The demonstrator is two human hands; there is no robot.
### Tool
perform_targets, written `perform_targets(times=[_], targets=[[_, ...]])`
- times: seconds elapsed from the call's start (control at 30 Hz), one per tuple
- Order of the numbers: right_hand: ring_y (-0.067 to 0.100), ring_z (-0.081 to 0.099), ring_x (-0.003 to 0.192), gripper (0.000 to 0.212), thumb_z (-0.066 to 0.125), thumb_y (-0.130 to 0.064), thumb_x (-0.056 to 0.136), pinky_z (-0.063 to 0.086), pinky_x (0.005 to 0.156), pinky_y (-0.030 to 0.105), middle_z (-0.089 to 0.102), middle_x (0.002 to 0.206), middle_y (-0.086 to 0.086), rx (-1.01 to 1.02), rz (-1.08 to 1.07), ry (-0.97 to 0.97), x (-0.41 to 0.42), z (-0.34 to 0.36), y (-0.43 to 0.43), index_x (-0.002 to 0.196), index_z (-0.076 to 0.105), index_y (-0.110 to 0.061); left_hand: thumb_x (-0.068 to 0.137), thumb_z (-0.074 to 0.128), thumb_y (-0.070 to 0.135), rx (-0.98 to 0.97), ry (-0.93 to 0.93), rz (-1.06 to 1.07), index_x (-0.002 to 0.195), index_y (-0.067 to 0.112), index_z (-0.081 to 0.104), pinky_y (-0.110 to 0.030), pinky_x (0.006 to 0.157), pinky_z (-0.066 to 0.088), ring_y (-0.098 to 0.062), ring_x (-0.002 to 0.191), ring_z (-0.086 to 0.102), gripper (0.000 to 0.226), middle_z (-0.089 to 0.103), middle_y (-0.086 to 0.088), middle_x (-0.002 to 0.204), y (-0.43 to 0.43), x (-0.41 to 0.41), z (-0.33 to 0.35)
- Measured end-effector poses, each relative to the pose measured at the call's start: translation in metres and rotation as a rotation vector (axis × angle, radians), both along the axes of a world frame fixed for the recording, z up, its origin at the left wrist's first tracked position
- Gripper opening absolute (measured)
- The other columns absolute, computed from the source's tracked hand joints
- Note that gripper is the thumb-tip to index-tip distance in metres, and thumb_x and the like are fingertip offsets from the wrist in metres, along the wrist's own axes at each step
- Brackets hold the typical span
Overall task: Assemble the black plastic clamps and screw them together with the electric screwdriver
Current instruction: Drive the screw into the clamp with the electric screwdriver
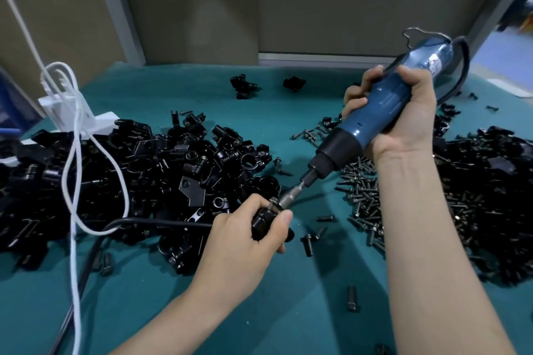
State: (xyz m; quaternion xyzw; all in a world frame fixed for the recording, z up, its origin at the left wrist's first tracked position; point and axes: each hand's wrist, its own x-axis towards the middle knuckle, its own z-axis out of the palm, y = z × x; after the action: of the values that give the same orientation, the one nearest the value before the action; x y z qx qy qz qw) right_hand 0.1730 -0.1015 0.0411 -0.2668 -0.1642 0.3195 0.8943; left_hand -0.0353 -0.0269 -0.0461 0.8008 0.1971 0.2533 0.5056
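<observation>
My left hand [245, 236] grips a black plastic clamp [264, 220] just above the green table, with a screw head showing at its top. My right hand [403, 112] holds the blue electric screwdriver [383, 106], tilted down to the left. The screwdriver's bit [290, 196] meets the screw on the clamp. A big heap of black clamp parts [138, 181] lies to the left. Dark screws [363, 190] are piled under my right forearm.
The green table mat [259, 311] carries loose screws in front. A second black heap [490, 196] lies at the right. White cables [73, 153] and a white power strip [95, 121] sit at the left; a black cable [144, 222] crosses the heap. Two clamps [243, 85] lie at the back.
</observation>
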Motion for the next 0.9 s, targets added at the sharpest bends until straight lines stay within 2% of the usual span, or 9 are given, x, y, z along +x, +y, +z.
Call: perform_targets(times=[0.13,0.37,0.5,0.6,0.77,0.9], targets=[[0.015,0.052,0.067,0.017,0.055,-0.025,0.073,0.043,0.047,0.020,0.061,0.077,-0.005,-0.005,-0.027,0.026,0.0001,0.0008,-0.0021,0.083,0.052,-0.012,0.083,0.053,0.051,-0.004,0.004,-0.006,0.073,0.025,0.056,-0.044,0.057,0.055,-0.016,0.056,0.063,0.028,0.069,0.006,0.061,-0.0012,-0.0005,0.0007],[0.014,0.052,0.065,0.017,0.047,-0.027,0.087,0.043,0.046,0.020,0.062,0.076,-0.005,0.008,-0.025,0.065,-0.0011,0.0027,-0.0013,0.083,0.052,-0.012,0.083,0.053,0.049,0.023,0.011,-0.021,0.074,0.019,0.057,-0.038,0.056,0.054,-0.012,0.057,0.064,0.032,0.069,0.007,0.062,-0.0024,-0.0005,0.0011],[0.013,0.049,0.062,0.015,0.050,-0.026,0.081,0.042,0.046,0.020,0.061,0.074,-0.005,0.009,-0.005,0.040,-0.0017,0.0023,-0.0007,0.081,0.052,-0.011,0.085,0.056,0.046,0.043,0.028,-0.039,0.075,0.018,0.058,-0.036,0.056,0.054,-0.010,0.057,0.064,0.030,0.069,0.007,0.061,-0.0016,-0.0005,0.0007],[0.012,0.047,0.060,0.016,0.054,-0.026,0.073,0.043,0.046,0.019,0.060,0.075,-0.005,0.026,0.031,0.034,-0.0006,0.0013,-0.0024,0.079,0.054,-0.011,0.087,0.060,0.042,0.041,0.045,-0.103,0.075,0.022,0.057,-0.037,0.056,0.054,-0.015,0.057,0.065,0.024,0.069,0.003,0.063,-0.0015,-0.0014,0.0004],[0.010,0.044,0.057,0.015,0.055,-0.025,0.072,0.042,0.046,0.018,0.057,0.076,-0.006,-0.002,0.063,0.053,0.0028,-0.0013,-0.0043,0.080,0.051,-0.013,0.075,0.051,0.057,0.040,0.046,-0.156,0.076,0.019,0.058,-0.037,0.054,0.053,-0.019,0.055,0.064,0.039,0.069,0.002,0.062,-0.0046,-0.0016,-0.0004],[0.010,0.044,0.055,0.015,0.057,-0.023,0.071,0.042,0.045,0.018,0.056,0.072,-0.005,-0.059,0.050,0.053,0.0026,-0.0014,-0.0030,0.078,0.049,-0.014,0.074,0.046,0.063,0.160,0.059,-0.122,0.076,0.019,0.056,-0.038,0.056,0.049,-0.019,0.054,0.059,0.045,0.064,-0.003,0.060,-0.0042,-0.0023,-0.0047]])
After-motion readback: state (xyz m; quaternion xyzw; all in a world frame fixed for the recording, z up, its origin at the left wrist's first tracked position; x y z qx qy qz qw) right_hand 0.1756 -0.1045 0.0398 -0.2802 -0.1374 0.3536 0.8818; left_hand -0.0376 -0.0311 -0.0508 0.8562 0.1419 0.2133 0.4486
